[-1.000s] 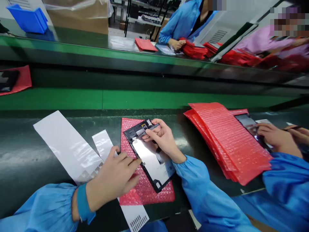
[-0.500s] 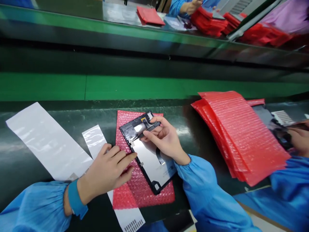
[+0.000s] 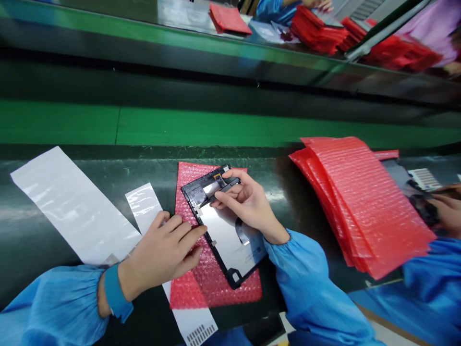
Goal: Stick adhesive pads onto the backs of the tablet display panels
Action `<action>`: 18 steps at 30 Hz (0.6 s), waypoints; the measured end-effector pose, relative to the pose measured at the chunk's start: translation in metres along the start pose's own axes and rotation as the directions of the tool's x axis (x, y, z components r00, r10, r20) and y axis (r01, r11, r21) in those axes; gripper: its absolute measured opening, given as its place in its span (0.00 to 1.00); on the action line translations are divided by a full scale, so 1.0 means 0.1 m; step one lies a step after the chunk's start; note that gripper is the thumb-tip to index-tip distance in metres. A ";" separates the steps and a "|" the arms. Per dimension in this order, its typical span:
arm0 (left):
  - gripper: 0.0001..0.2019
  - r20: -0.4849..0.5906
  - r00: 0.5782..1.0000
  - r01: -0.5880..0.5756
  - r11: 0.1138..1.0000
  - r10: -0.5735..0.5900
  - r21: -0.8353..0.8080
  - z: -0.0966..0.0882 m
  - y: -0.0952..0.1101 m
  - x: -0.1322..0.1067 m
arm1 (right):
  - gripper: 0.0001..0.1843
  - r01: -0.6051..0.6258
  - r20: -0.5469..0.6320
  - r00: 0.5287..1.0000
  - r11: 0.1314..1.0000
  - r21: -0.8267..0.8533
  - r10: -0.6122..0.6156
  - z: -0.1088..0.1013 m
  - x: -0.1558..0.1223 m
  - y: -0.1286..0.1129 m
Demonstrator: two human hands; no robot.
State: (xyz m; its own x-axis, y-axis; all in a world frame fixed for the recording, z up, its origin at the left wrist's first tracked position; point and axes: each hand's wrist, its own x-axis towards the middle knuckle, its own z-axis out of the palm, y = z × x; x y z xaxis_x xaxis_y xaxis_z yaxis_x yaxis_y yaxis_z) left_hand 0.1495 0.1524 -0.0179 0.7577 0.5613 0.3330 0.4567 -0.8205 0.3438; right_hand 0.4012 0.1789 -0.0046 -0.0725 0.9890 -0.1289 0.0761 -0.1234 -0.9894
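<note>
A flat screen panel [image 3: 230, 235] with a black frame and silvery back lies tilted on a red bubble-wrap bag [image 3: 234, 298]. In my right hand [image 3: 250, 202] are dark tweezers [image 3: 225, 187], pinched between thumb and fingers; their tips reach a small pale tab [image 3: 198, 210] at the panel's left edge. My left hand [image 3: 165, 254] is spread beside the panel, with a fingertip touching its left edge. A narrow white strip sheet [image 3: 144, 204] passes under the bag and my left hand.
To the left lies a wider white sheet [image 3: 72, 206]. A stack of red bubble bags [image 3: 370, 202] lies on the right, near a co-worker's hand [image 3: 448, 211]. Across a raised green-edged ledge [image 3: 216, 117], another person sits by more red bags [image 3: 315, 31].
The view has shifted slightly, moving the whole scene a little. Both hands, the tweezers and the panel keep nearly the same places relative to each other.
</note>
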 end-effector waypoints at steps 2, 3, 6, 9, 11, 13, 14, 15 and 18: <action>0.15 -0.004 1.000 0.001 1.000 -0.001 0.005 0.00 0.00 0.01 | 0.27 -0.003 -0.004 1.000 1.000 -0.001 0.003 0.00 0.01 0.00; 0.15 -0.006 1.000 0.003 1.000 -0.003 0.007 0.01 0.00 0.01 | 0.28 -0.005 -0.007 1.000 1.000 -0.003 0.005 0.01 0.01 0.00; 0.15 -0.002 1.000 0.005 1.000 -0.005 0.004 0.01 0.00 0.02 | 0.28 -0.009 -0.008 1.000 1.000 -0.016 0.009 0.01 0.02 0.00; 0.15 -0.003 1.000 0.006 1.000 -0.006 0.001 0.01 0.00 0.01 | 0.27 -0.006 0.000 1.000 1.000 -0.020 0.006 0.00 0.01 0.01; 0.15 -0.003 1.000 0.011 1.000 -0.011 0.002 0.02 0.00 0.00 | 0.27 -0.011 0.003 1.000 1.000 -0.021 0.011 -0.01 0.01 0.01; 0.15 -0.003 1.000 0.012 1.000 -0.012 0.001 0.02 -0.01 -0.01 | 0.27 -0.020 0.002 1.000 1.000 -0.021 0.020 -0.01 0.02 0.00; 0.15 -0.003 1.000 0.011 1.000 -0.011 0.000 0.03 -0.01 -0.01 | 0.27 -0.024 0.000 1.000 1.000 -0.019 0.024 -0.01 0.02 0.00; 0.15 -0.004 1.000 0.010 1.000 -0.010 -0.002 0.03 -0.01 -0.01 | 0.28 -0.028 -0.002 1.000 0.999 -0.016 0.028 0.00 0.02 0.00; 0.15 -0.004 1.000 0.006 1.000 -0.006 -0.003 0.04 -0.01 -0.02 | 0.29 -0.038 -0.012 0.999 0.999 -0.005 0.038 0.00 0.03 -0.01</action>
State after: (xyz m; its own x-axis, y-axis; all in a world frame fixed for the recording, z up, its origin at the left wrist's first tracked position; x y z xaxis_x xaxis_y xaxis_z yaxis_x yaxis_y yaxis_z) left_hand 0.1496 0.1518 -0.0219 0.7531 0.5664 0.3348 0.4595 -0.8170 0.3484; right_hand 0.4007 0.1814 -0.0042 -0.0574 0.9845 -0.1657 0.0833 -0.1607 -0.9835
